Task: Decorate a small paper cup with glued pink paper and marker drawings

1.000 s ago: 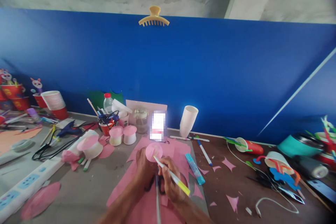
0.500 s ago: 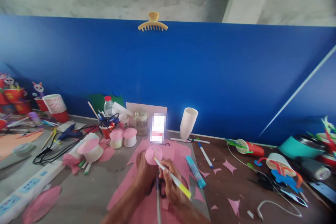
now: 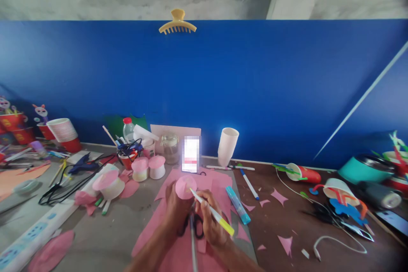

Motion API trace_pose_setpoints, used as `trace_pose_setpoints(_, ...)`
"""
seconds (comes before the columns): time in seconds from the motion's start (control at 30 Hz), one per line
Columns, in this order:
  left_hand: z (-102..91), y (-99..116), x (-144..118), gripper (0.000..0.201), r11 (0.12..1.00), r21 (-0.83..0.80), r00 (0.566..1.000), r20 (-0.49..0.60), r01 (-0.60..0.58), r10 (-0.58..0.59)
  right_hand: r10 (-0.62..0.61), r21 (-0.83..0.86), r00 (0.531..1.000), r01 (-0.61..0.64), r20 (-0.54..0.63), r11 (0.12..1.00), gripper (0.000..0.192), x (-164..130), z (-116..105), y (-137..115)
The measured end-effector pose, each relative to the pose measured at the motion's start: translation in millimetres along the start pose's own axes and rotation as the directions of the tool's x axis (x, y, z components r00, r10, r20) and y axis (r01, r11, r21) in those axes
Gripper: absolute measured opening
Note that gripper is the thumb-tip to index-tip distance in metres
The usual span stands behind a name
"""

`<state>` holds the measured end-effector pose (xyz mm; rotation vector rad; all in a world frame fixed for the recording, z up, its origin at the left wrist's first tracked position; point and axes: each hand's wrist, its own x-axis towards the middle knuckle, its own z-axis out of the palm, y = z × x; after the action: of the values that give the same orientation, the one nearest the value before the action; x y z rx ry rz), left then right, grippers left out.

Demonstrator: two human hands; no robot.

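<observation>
My left hand [image 3: 174, 206] is closed around the underside of a round pink paper disc [image 3: 184, 186]; whether something else is under the disc I cannot see. Between the fingers of my right hand [image 3: 208, 221] is a white marker with a yellow end [image 3: 221, 221], its tip at the disc's face. Below both hands, black-handled scissors [image 3: 198, 226] and a thin grey rod lie over pink paper sheets [image 3: 159, 229]. Small white cup pieces with pink tops [image 3: 157, 167] stand to the left.
A glowing phone [image 3: 191, 155] leans at the back, by a glass jar [image 3: 170, 148] and a tilted stack of white cups [image 3: 228, 146]. On the right are a blue pen [image 3: 250, 185], pink scraps and cables. A power strip [image 3: 35, 231] runs along the left.
The marker tip has shifted slightly to the right on the disc, and my right hand with it. The whole view has moved a little; both hands keep their hold.
</observation>
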<state>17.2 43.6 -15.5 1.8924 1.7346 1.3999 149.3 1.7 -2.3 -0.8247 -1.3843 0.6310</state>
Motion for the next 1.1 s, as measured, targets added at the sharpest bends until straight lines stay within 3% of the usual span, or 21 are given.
trace_pose_setpoints(0.23, -6.1, 10.2, 2.9, 0.022, 1.0, -0.015, 0.998, 0.066, -0.002, 0.003, -0.015, -0.005, 1.0, 0.015, -0.015, 1.0, 0.023, 1.5, 0.4, -2.7)
trace_pose_setpoints(0.57, -4.9, 4.1, 2.9, 0.023, 0.999, -0.033, 1.0, 0.028, -0.004, 0.004, -0.059, 0.032, 0.994, 0.062, -0.092, 0.998, 0.021, -1.5, 6.8, 7.7)
trace_pose_setpoints(0.83, -3.4, -8.1, -6.4, 0.037, 1.0, -0.013, 0.989, 0.15, 0.013, -0.01, -0.066, 0.013, 0.994, 0.067, -0.093, 0.998, 0.022, -5.3, 11.5, 20.5)
trace_pose_setpoints(0.93, -2.6, -15.8, -9.6, 0.031, 0.999, -0.003, 0.978, 0.201, -0.048, 0.048, -0.045, 0.036, 0.993, 0.049, -0.107, 0.998, 0.021, -4.4, 11.8, 21.0)
trace_pose_setpoints(1.03, -2.1, -18.4, -9.8, 0.029, 0.995, -0.017, 0.972, 0.21, -0.103, 0.105, -0.036, 0.07, 0.994, 0.044, -0.108, 0.997, 0.023, -3.9, 11.6, 21.6)
trace_pose_setpoints(1.1, -2.0, -14.8, -8.4, 0.031, 0.997, -0.041, 0.979, 0.188, -0.069, 0.076, -0.028, 0.075, 0.996, 0.035, -0.09, 0.997, 0.022, -4.0, 11.0, 21.3)
